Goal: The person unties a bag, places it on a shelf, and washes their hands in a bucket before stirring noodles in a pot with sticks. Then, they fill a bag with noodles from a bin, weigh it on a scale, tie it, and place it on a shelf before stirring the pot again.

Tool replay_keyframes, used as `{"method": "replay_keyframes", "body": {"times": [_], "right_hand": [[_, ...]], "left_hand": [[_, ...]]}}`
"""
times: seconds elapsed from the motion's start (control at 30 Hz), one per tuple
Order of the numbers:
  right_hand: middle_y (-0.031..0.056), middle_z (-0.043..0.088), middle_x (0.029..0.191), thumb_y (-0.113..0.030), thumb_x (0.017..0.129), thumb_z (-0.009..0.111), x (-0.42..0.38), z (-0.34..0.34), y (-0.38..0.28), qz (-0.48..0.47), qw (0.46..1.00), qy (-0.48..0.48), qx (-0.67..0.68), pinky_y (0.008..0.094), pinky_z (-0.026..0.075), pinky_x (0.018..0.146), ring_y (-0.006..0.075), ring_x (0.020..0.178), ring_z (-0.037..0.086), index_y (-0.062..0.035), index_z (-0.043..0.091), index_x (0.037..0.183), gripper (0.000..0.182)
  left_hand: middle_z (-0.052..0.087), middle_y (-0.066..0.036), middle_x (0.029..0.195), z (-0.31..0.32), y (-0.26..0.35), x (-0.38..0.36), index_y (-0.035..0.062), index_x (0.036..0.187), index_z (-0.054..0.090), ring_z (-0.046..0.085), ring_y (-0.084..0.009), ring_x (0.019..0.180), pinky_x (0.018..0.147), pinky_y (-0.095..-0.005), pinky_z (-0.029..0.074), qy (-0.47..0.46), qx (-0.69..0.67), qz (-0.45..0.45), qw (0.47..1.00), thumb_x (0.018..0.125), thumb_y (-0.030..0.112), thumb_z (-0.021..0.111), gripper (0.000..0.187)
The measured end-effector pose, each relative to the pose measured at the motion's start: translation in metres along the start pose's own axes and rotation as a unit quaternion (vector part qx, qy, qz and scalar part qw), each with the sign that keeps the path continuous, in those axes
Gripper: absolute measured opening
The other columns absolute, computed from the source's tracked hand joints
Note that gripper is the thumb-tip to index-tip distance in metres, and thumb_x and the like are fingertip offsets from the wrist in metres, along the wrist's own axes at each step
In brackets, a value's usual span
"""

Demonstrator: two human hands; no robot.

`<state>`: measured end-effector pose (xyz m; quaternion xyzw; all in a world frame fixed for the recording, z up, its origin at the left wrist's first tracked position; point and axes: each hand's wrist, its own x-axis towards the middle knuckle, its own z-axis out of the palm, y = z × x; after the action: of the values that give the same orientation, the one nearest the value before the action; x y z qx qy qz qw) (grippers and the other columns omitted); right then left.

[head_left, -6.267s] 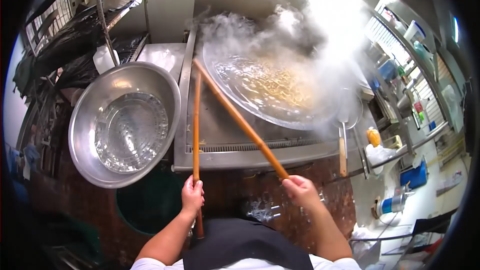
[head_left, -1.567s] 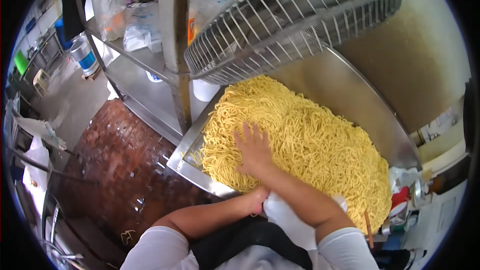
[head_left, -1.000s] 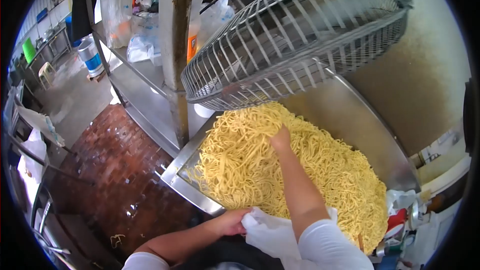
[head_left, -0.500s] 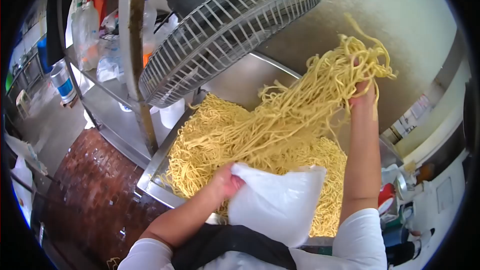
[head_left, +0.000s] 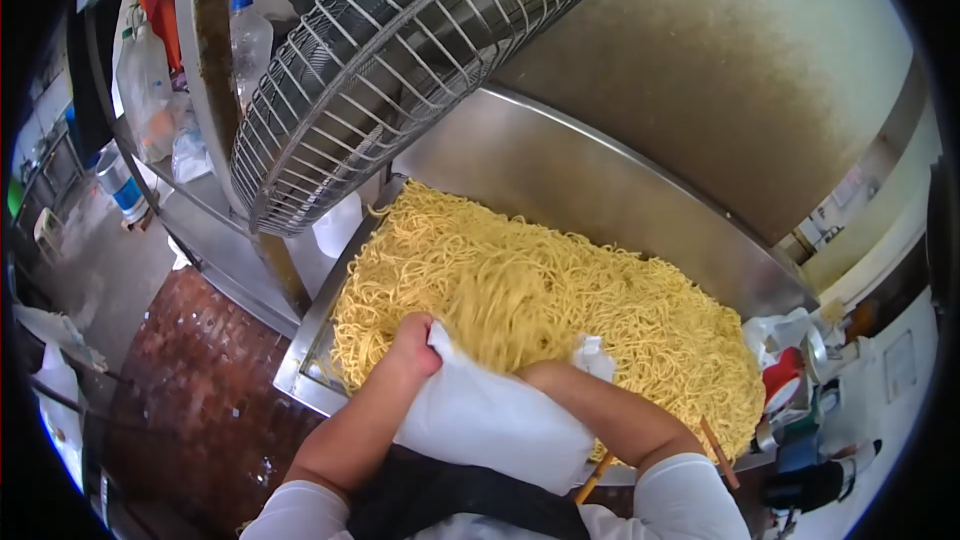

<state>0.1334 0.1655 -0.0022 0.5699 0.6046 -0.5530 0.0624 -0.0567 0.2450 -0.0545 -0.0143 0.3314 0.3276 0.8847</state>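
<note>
Yellow noodles [head_left: 660,330] lie in a deep heap in a long metal trough [head_left: 600,155] before me. My left hand [head_left: 415,342] is closed on the rim of a white plastic bag [head_left: 500,420], held against my front at the trough's near edge. My right arm bends inward over the bag, and my right hand [head_left: 540,372] reaches down into its mouth. Its fingers are hidden there. Motion-blurred noodle strands stretch from the heap to the bag's mouth, just beyond both hands.
A large caged fan [head_left: 400,70] hangs over the trough's left end. Left of it stands a metal shelf [head_left: 215,215] with plastic bottles [head_left: 150,70]. Two wooden sticks, one of them at the right [head_left: 718,452], show near my right arm.
My right hand has come down from high at the right, where it held up a long bunch of noodles, into the bag. The left hand keeps its hold on the bag, slightly further left.
</note>
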Motion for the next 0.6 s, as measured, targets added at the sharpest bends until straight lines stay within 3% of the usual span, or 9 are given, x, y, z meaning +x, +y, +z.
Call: {"method": "replay_keyframes", "body": {"times": [0.1, 0.13, 0.2, 0.23, 0.3, 0.4, 0.47, 0.53, 0.6], "right_hand": [[0.0096, 0.069, 0.111, -0.032, 0.083, 0.071, 0.003, -0.045, -0.042, 0.023, 0.958, -0.2, -0.204, 0.0376, 0.05, 0.091, 0.0261, 0.104, 0.064, -0.0112, 0.066, 0.119, 0.042], [0.0094, 0.069, 0.111, -0.032, 0.082, 0.071, 0.007, -0.066, -0.054, 0.006, 0.957, -0.176, -0.231, 0.0377, 0.049, 0.092, 0.0265, 0.105, 0.064, -0.0117, 0.066, 0.12, 0.043], [0.0124, 0.065, 0.123, -0.036, 0.068, 0.08, 0.025, -0.105, -0.058, -0.063, 0.956, 0.071, -0.277, 0.0365, 0.049, 0.094, 0.0276, 0.112, 0.062, -0.0067, 0.063, 0.124, 0.065], [0.0124, 0.065, 0.123, -0.036, 0.068, 0.08, 0.043, -0.117, -0.061, -0.073, 0.955, 0.067, -0.28, 0.0365, 0.049, 0.094, 0.0276, 0.112, 0.062, -0.0067, 0.063, 0.124, 0.065], [0.0162, 0.06, 0.13, -0.036, 0.065, 0.082, 0.09, -0.138, -0.067, -0.07, 0.888, 0.209, -0.404, 0.0371, 0.049, 0.094, 0.028, 0.115, 0.06, -0.0049, 0.057, 0.131, 0.078], [0.0188, 0.053, 0.137, -0.036, 0.062, 0.084, 0.16, -0.13, -0.041, 0.022, 0.922, 0.206, -0.328, 0.0402, 0.049, 0.095, 0.0273, 0.118, 0.058, -0.0033, 0.05, 0.136, 0.087], [0.02, 0.062, 0.125, -0.037, 0.064, 0.083, 0.17, -0.123, -0.044, 0.016, 0.87, 0.315, -0.38, 0.0433, 0.052, 0.088, 0.0287, 0.107, 0.064, -0.0012, 0.061, 0.125, 0.074], [0.0208, 0.069, 0.104, -0.038, 0.068, 0.078, 0.158, -0.135, -0.046, 0.102, 0.945, 0.136, -0.279, 0.0438, 0.054, 0.077, 0.0308, 0.092, 0.068, 0.0016, 0.07, 0.106, 0.055], [0.0226, 0.066, 0.115, -0.038, 0.071, 0.075, 0.128, -0.13, -0.04, 0.139, 0.958, 0.126, -0.217, 0.0422, 0.055, 0.071, 0.03, 0.092, 0.068, 0.0003, 0.061, 0.125, 0.068]], "left_hand": [[0.062, -0.014, 0.084, -0.043, -0.001, 0.004, 0.0039, 0.088, 0.059, 0.061, -0.0314, 0.084, 0.084, -0.0492, 0.052, 0.021, -0.016, 0.031, 0.999, 0.082, 0.017, 0.041, 0.023], [0.061, -0.014, 0.082, -0.052, -0.002, 0.0, 0.0027, 0.09, 0.06, 0.06, -0.0318, 0.081, 0.081, -0.0501, 0.052, 0.045, -0.031, 0.051, 0.997, 0.083, 0.019, 0.04, 0.027], [0.061, -0.014, 0.084, -0.057, -0.006, -0.015, 0.0038, 0.096, 0.058, 0.06, -0.0308, 0.079, 0.077, -0.0495, 0.052, 0.012, -0.07, 0.012, 0.997, 0.088, 0.022, 0.046, 0.024], [0.06, -0.013, 0.085, -0.043, -0.014, -0.033, 0.0038, 0.101, 0.058, 0.059, -0.0313, 0.082, 0.08, -0.0479, 0.051, 0.031, -0.034, 0.014, 0.999, 0.09, 0.021, 0.047, 0.023], [0.059, -0.011, 0.086, -0.044, -0.018, -0.039, 0.0038, 0.105, 0.058, 0.059, -0.0318, 0.084, 0.083, -0.0463, 0.051, 0.052, 0.001, 0.029, 0.998, 0.093, 0.019, 0.048, 0.022], [0.061, -0.013, 0.1, -0.068, -0.03, -0.025, 0.0022, 0.118, 0.054, 0.06, -0.0324, 0.096, 0.089, -0.0468, 0.05, 0.11, 0.053, 0.044, 0.992, 0.093, 0.017, 0.054, 0.029], [0.061, -0.015, 0.106, -0.072, -0.027, -0.026, 0.0024, 0.123, 0.051, 0.06, -0.0321, 0.097, 0.09, -0.0462, 0.05, 0.127, 0.039, 0.046, 0.99, 0.093, 0.014, 0.055, 0.033], [0.062, -0.013, 0.097, -0.1, -0.031, -0.009, 0.0034, 0.112, 0.055, 0.061, -0.0288, 0.089, 0.086, -0.044, 0.051, 0.15, 0.043, 0.069, 0.985, 0.094, 0.015, 0.053, 0.021], [0.062, -0.01, 0.088, -0.105, -0.018, 0.012, 0.005, 0.101, 0.058, 0.06, -0.0261, 0.082, 0.082, -0.0426, 0.052, 0.109, 0.0, 0.03, 0.994, 0.096, 0.016, 0.05, 0.014]]}}
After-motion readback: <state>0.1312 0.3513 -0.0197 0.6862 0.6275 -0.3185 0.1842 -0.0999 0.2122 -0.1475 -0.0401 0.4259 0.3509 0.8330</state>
